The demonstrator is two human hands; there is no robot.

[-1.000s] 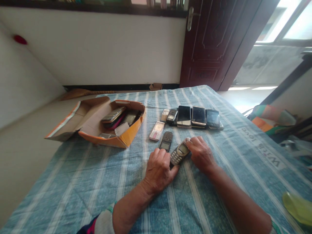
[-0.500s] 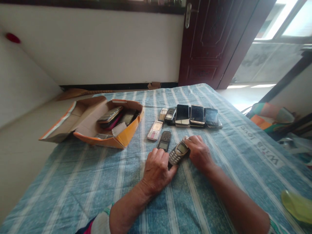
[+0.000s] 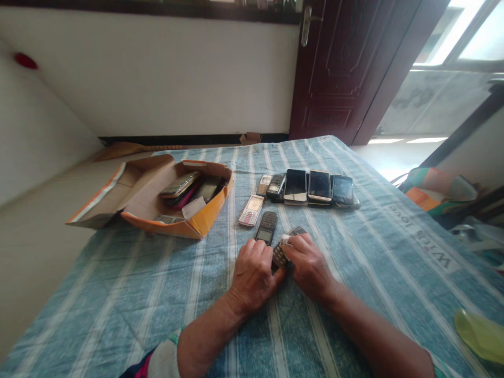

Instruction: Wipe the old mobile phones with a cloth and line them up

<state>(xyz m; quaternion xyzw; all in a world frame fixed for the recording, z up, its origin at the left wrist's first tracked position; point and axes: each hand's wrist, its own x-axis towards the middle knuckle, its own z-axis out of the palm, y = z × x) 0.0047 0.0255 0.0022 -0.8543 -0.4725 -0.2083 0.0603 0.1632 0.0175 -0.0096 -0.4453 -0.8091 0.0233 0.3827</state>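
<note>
My left hand (image 3: 254, 270) is closed on the lower end of a grey keypad phone (image 3: 280, 255), which lies tilted on the cloth. Over that phone's keys, my right hand (image 3: 311, 265) pinches a small white wipe (image 3: 286, 240) against its face, covering much of the keypad and screen. Just beyond my left fingers lies a dark keypad phone (image 3: 266, 227), its lower part hidden by the hand. A white and pink phone (image 3: 251, 210) rests farther up to the left.
An open orange cardboard box (image 3: 212, 216) with several phones inside stands at the left. Behind my hands is a row of phones, among them a black smartphone (image 3: 295, 184). Striped blue cloth (image 3: 157, 304) covers the surface. A yellow-green object (image 3: 478, 333) lies at the right edge.
My right hand has moved with the wipe from the phone's upper end down and left over its keypad. My left hand has stayed in place.
</note>
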